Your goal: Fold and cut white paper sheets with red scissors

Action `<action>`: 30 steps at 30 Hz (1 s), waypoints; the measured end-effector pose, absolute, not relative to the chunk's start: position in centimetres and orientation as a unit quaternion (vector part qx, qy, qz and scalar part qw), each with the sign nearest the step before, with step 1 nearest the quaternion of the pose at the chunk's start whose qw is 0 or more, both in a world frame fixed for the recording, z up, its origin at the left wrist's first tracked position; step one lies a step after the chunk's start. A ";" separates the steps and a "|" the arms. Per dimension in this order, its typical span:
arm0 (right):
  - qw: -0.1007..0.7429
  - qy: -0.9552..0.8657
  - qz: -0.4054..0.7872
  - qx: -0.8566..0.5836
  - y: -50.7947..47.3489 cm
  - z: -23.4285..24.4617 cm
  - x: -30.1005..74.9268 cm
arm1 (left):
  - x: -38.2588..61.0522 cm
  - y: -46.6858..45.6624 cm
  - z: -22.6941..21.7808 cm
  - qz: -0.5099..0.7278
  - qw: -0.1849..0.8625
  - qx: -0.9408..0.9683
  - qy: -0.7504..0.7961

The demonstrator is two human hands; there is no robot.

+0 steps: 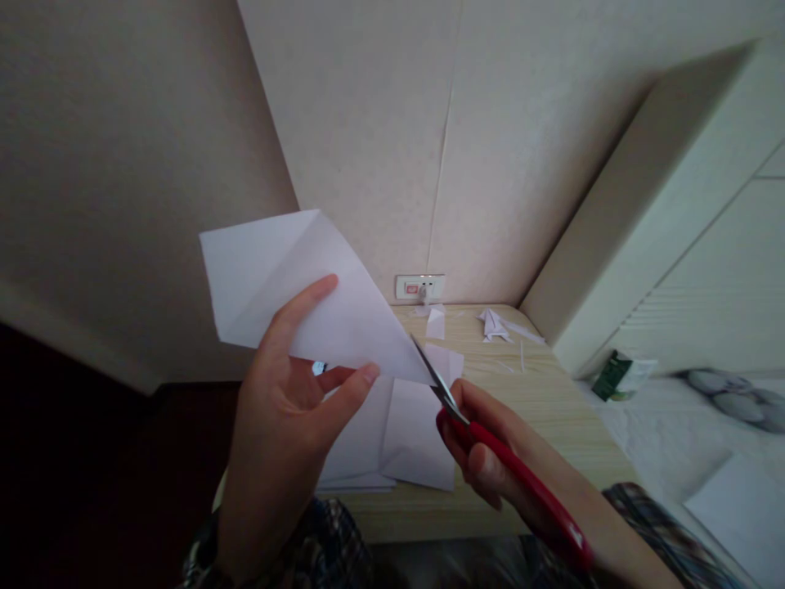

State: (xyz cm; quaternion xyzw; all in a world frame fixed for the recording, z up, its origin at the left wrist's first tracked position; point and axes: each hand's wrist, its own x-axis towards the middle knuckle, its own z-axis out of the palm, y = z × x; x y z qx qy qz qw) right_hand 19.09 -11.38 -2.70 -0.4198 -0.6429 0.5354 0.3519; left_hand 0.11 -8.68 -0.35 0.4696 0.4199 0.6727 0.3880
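A creased sheet of white paper point(275, 286) is held up over the table by my left hand point(294, 401), pinched between thumb and fingers. My right hand point(484, 450) grips red-handled scissors point(521, 474). Their blades meet the right-hand corner of the paper, one blade in front of it and partly open. Below, more white paper sheets point(420, 433) lie on the table, partly hidden behind my left hand and the held piece.
On the pale wooden table point(545, 417) sit a folded paper shape point(492, 324) and several thin paper scraps. A wall socket point(420, 287) with a plug is behind. At right, a green-and-white packet point(619, 375) and a grey soft item point(733, 397) lie on a bed.
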 end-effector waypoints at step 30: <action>0.355 -0.648 0.545 -0.396 -11.3 -3.6 18.5 | 0.4 -9.7 0.1 0.633 0.398 0.467 0.472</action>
